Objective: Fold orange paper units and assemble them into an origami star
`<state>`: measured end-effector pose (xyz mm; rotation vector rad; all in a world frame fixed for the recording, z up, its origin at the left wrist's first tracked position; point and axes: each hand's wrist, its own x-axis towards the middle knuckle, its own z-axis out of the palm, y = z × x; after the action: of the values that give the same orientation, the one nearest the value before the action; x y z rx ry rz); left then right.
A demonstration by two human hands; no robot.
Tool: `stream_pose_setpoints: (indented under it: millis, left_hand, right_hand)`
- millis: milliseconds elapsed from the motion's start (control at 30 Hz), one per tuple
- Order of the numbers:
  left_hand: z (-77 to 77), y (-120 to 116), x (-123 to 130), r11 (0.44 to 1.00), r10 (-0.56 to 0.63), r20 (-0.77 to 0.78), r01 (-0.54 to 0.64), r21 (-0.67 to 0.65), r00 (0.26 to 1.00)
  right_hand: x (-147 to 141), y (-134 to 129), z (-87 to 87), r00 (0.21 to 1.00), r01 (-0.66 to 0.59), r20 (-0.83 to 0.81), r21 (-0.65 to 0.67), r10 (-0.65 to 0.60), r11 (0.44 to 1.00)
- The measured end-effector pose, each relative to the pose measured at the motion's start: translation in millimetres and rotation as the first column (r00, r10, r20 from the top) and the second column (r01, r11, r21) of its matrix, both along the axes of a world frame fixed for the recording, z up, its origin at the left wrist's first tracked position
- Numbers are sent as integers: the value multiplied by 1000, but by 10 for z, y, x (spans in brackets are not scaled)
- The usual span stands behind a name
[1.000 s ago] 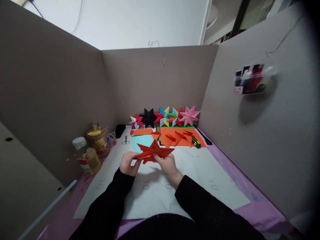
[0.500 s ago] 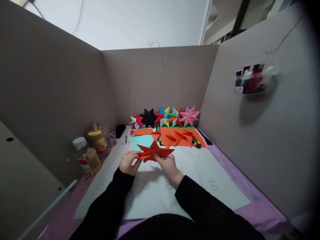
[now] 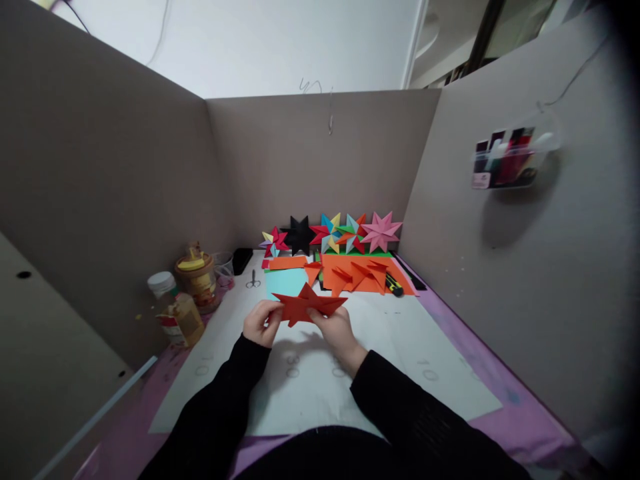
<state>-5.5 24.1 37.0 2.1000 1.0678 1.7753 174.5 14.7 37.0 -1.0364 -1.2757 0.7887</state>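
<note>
An orange folded-paper star (image 3: 306, 305) is held up above the white sheet (image 3: 400, 347), its points spreading left, right and upward. My left hand (image 3: 262, 323) pinches its left side between thumb and fingers. On the lower right side, my right hand (image 3: 336, 328) grips it, the thumb lying across the front and the other fingers mostly hidden behind. Beyond the star lie loose orange folded pieces (image 3: 354, 275) on orange paper (image 3: 330, 265), with a light blue sheet (image 3: 285, 281) to their left.
Finished paper stars (image 3: 382, 232) lean along the back panel. A yellow-black utility knife (image 3: 394, 285) rests right of the orange pieces, small scissors (image 3: 253, 281) at left. A glue bottle (image 3: 180, 317), a lidded jar (image 3: 197, 277) and a clear cup (image 3: 223, 267) line the left side.
My left hand has shifted slightly right, its fingers drawn into a tighter pinch on the star's left side. The star has tilted a little; my right hand stays nearly in place.
</note>
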Motion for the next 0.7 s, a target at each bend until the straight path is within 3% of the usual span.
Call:
stream_pose_setpoints:
  millis: [200,400,467,567,700]
  left_hand:
    - [57,-48,3,998,-47,-18,46,-32,999]
    - [35,-28,-1,954,-175,17,173,-244,985]
    - [35,-6,-20,948,-193,1,186,-259,981]
    - [43,21,-56,971,-133,-41,121,-207,990]
    - [46,14,-98,995,32,-89,-40,-90,996]
  right_hand:
    - [5,-24,64,1000,17,-4,12,-17,1000]
    - [17,-8,54,1000,6,-3,12,-6,1000]
    - [18,-8,58,1000,4,8,22,-4,1000]
    - [16,-7,64,1000,-8,-6,18,8,1000]
    - [10,9,56,996,-34,-78,-26,32,999]
